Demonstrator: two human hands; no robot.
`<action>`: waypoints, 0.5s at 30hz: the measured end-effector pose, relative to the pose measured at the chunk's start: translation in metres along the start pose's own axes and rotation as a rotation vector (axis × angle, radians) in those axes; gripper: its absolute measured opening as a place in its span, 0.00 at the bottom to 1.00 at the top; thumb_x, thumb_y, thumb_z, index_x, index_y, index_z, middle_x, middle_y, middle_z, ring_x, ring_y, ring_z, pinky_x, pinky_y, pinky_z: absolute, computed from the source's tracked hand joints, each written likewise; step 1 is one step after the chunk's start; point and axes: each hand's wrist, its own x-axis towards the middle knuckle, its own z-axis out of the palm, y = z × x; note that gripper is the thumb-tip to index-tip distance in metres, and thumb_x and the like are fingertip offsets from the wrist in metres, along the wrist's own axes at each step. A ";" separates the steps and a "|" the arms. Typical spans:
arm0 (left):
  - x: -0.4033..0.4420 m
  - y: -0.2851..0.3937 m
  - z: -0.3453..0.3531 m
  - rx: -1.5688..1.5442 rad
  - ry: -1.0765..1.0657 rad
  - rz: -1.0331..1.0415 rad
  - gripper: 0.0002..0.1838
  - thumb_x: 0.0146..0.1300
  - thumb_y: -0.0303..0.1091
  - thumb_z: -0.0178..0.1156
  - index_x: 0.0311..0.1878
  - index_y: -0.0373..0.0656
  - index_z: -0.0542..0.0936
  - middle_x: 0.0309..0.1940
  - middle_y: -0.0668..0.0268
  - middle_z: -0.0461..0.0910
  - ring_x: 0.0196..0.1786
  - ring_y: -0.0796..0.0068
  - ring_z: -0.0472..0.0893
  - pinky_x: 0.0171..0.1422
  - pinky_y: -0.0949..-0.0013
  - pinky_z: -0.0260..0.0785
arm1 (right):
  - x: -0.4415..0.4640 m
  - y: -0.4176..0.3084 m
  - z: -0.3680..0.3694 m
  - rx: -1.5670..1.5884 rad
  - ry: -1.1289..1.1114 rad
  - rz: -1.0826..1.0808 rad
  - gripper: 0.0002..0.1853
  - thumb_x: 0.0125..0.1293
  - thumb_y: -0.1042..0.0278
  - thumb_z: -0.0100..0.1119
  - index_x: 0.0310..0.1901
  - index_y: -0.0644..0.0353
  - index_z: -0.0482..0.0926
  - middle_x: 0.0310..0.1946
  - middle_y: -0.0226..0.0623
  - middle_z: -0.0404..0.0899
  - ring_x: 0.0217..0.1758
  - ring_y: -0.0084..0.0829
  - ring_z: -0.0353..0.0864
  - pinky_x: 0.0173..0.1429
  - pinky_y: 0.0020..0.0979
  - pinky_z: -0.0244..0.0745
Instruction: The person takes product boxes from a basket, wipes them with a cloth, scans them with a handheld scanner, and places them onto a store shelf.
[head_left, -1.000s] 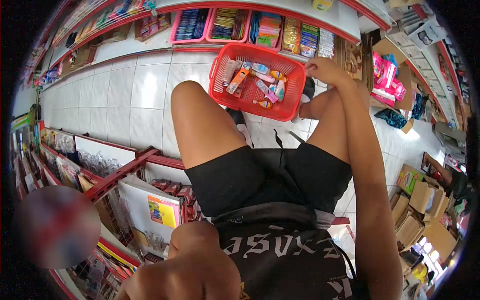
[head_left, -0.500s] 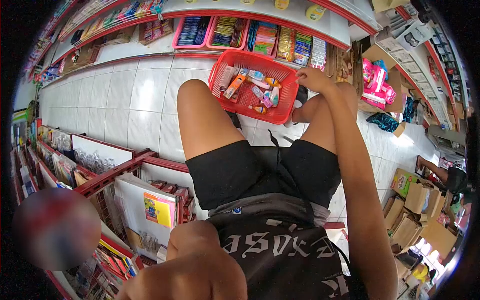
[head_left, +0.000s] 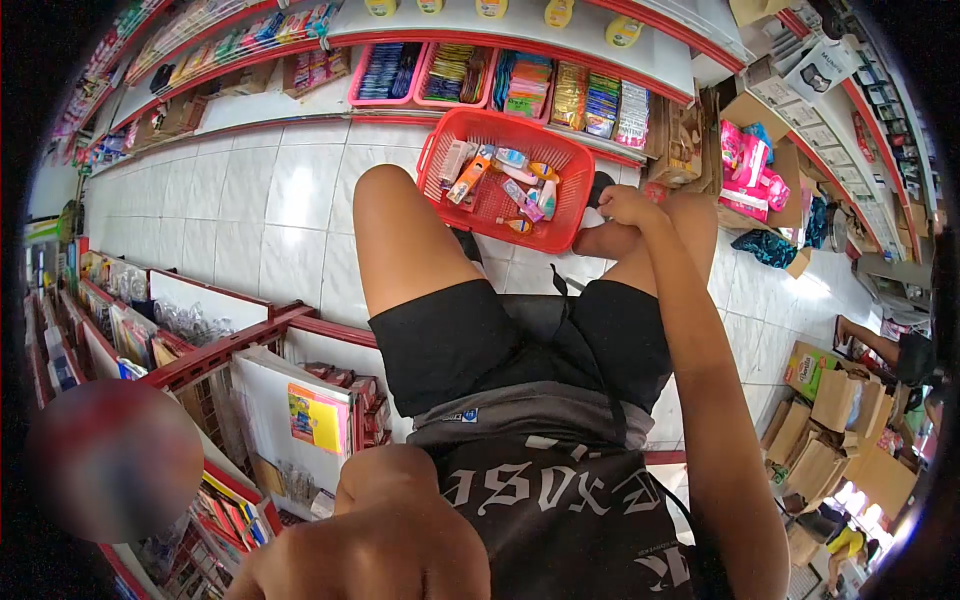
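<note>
Tiled floor (head_left: pixel 300 230) | red basket (head_left: pixel 572 182) | long axis crosswise, right end nearer

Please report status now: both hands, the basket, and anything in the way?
Right hand beside basket, grip unclear. Left hand close to camera, contents hidden. Basket holds small packages. Possible obstacle: shoe at basket's right end.

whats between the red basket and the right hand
Part of a dark shoe shows between the red basket and the right hand, in the head view.
</note>
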 end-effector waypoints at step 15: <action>-0.002 -0.044 0.016 -0.059 0.005 -0.264 0.12 0.62 0.18 0.50 0.23 0.44 0.70 0.17 0.63 0.73 0.22 0.72 0.77 0.56 0.62 0.76 | 0.024 -0.005 0.002 0.294 -0.072 -0.018 0.11 0.56 0.60 0.58 0.32 0.59 0.82 0.24 0.38 0.82 0.25 0.29 0.81 0.32 0.34 0.75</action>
